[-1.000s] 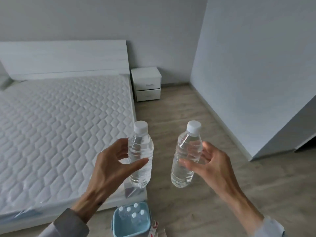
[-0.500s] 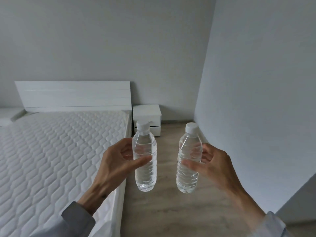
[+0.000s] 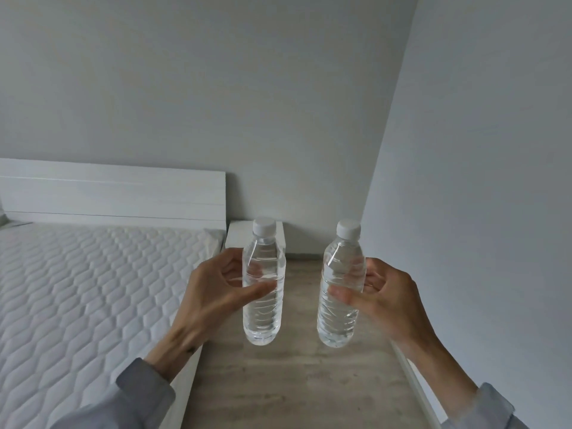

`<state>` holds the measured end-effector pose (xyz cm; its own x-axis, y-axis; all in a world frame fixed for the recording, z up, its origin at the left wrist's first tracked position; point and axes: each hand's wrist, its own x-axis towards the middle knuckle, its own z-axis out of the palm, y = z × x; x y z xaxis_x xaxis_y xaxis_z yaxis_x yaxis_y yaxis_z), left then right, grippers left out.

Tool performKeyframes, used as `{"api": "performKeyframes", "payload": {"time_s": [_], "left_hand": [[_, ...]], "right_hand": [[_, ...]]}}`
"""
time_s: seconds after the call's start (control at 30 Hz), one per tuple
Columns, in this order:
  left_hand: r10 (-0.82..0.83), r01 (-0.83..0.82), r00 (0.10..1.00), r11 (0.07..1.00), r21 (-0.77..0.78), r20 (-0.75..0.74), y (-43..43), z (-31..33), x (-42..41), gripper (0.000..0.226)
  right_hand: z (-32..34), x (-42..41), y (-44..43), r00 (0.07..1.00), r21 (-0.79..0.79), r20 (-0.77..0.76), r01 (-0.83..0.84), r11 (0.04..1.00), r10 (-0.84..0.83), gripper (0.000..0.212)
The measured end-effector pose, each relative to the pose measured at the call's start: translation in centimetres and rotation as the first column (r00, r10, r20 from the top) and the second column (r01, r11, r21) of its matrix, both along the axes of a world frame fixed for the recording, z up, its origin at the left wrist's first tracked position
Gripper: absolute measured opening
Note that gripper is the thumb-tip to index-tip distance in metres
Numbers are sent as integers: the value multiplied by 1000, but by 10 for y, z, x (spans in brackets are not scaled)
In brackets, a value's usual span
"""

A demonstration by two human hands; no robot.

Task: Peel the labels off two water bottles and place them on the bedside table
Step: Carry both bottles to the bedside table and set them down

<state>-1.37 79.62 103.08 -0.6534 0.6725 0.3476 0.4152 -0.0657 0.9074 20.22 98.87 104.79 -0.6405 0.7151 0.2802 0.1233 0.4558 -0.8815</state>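
Note:
Two clear water bottles with white caps and no labels are held upright in front of me. My left hand (image 3: 213,295) grips the left bottle (image 3: 263,308) around its middle. My right hand (image 3: 383,298) grips the right bottle (image 3: 339,317) the same way, tilted slightly left at the base. The white bedside table (image 3: 240,239) stands against the far wall beside the headboard; the left bottle hides most of it.
A bed with a white quilted mattress (image 3: 77,298) and white headboard (image 3: 117,193) fills the left. A strip of wooden floor (image 3: 294,385) runs between the bed and the grey wall (image 3: 479,212) on the right.
The view has tilted up and moved toward the bedside table. The blue box of bottles on the floor has dropped out of sight. Both hands still hold their bottles.

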Motion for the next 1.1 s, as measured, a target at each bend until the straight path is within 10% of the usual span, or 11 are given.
{"api": "performKeyframes", "payload": {"time_s": [1.1], "left_hand": [[117,-114,992,991,-73,39,562,-25,-695,46]], "right_hand": [[-40,-725,593,997,-10,7,-76,997,76,44]]}}
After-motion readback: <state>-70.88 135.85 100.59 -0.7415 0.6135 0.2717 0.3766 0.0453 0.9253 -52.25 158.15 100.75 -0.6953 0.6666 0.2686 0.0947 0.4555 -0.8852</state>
